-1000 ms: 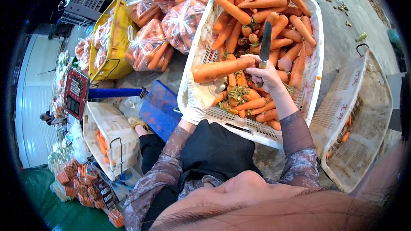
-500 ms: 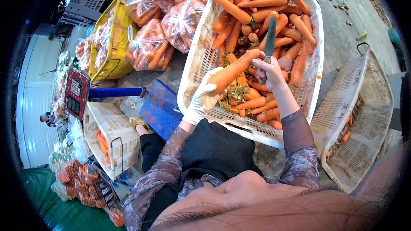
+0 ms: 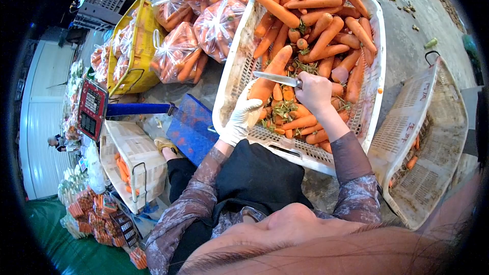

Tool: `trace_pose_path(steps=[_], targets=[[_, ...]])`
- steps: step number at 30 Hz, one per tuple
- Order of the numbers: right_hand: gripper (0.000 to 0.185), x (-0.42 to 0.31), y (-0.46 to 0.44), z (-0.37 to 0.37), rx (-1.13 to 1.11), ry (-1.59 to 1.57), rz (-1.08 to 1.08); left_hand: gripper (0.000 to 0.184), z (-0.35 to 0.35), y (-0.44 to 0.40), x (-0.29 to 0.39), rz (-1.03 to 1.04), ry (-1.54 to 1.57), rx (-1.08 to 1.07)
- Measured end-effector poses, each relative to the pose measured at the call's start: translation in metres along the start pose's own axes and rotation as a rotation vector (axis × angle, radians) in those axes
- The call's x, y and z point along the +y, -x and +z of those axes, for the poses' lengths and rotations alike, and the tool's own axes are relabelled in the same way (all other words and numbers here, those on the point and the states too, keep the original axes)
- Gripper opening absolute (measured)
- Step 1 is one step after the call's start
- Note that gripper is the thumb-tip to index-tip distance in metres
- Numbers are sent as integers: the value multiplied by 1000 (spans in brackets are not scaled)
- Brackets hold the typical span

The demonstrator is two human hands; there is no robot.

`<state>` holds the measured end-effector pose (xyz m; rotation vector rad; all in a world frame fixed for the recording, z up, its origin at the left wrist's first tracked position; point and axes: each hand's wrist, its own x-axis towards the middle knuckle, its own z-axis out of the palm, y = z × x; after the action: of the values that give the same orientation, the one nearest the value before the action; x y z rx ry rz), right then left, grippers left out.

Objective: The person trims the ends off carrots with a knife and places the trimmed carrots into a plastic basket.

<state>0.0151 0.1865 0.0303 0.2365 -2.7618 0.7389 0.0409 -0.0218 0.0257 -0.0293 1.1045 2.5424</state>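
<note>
My left hand (image 3: 241, 119), in a white glove, is closed around the lower end of a large carrot (image 3: 265, 87) that points up and slightly right. In my bare right hand (image 3: 314, 90) is a knife (image 3: 277, 78), gripped by its handle. Its blade points left and lies across the carrot's middle; whether it cuts in cannot be seen. Both hands are above a white plastic crate (image 3: 378, 66) full of loose carrots (image 3: 328, 35). Leafy carrot tops and short orange pieces (image 3: 285, 108) lie in the crate just below my hands.
Tied clear bags of carrots (image 3: 178, 53) and a yellow crate (image 3: 131, 74) stand at the upper left. A blue platform scale (image 3: 191, 127) with a red display (image 3: 92, 108) is on the left. More white crates stand at right (image 3: 425, 137) and lower left (image 3: 135, 163).
The knife has swung from pointing up to pointing left, its blade now over the carrot. The carrot has tipped more upright, and its upper end has moved away from my right hand.
</note>
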Motion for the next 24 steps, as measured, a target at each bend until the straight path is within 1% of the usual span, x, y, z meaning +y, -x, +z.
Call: trace_pose_path(steps=[2, 3, 4, 5, 7, 9, 11, 12, 13, 14, 15, 17, 18, 20, 22, 23, 24], targets=[[14, -4, 1, 0, -31, 6, 1, 75, -3, -1, 0, -14, 0, -23], [13, -4, 2, 1, -83, 1, 10, 75, -3, -1, 0, -15, -1, -25], [12, -5, 2, 2, -135, -4, 18, 75, -2, -1, 0, -17, -34, -16], [12, -5, 1, 3, -136, -4, 16, 74, -2, -1, 1, -18, -66, -5], [13, -10, -2, 1, -322, -67, 156, 71, -1, 0, 1, -18, -90, 21], [15, -11, -1, 6, -362, -87, 192, 68, -3, 0, -1, -23, -114, 47], [17, -9, -1, 15, -400, -106, 230, 64, -7, 1, -4, -41, -243, 98], [18, -5, -1, 24, -451, -138, 283, 64, -7, 1, -4, -40, -241, 97], [20, -3, -1, 29, -500, -169, 336, 62, -6, 2, -4, 57, -413, 89], [20, -1, -1, 34, -497, -166, 335, 59, -5, 3, -3, 156, -584, 80], [20, 1, 0, 38, -522, -185, 324, 59, -4, 4, -4, 158, -583, 76], [23, 7, 2, 44, -575, -201, 304, 59, -3, 6, -5, 327, -829, 66], [23, 6, 0, 43, -571, -201, 307, 59, 0, 8, -1, 327, -829, 61], [25, 3, -4, 40, -622, 21, 321, 62, 5, 14, 13, -152, -73, -167], [27, 15, 2, 30, -625, 85, 312, 70, 4, 12, 9, -368, 168, -678], [26, 18, 0, 29, -630, 73, 343, 67, 6, 13, 1, -281, 198, -537], [27, 20, -3, 27, -582, 54, 329, 65, 15, 17, -1, -174, 231, -390]])
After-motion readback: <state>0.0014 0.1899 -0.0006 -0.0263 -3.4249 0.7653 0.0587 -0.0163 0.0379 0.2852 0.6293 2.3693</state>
